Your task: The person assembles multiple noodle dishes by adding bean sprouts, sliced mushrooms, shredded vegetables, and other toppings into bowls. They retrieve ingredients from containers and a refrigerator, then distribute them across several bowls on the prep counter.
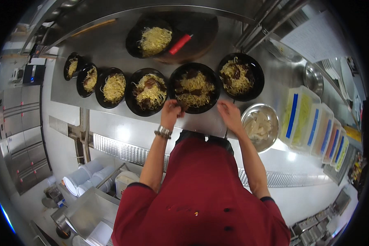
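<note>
Several black bowls stand along the steel counter, each with bean sprouts, most with dark brown slices too. My left hand is at the near left rim of one black bowl, its fingers bent and slightly blurred; whether it holds a small piece is unclear. My right hand is near that bowl's right side, fingers loosely bent, with nothing visible in them. Left of it stands another bowl with sprouts and brown slices; to the right is a further one. A steel bowl of pale slices sits beside my right forearm.
A round dark board at the back carries a red-handled tool, beside a bowl of sprouts. Plastic containers line the right side. A steel shelf edge crosses above the counter's far side.
</note>
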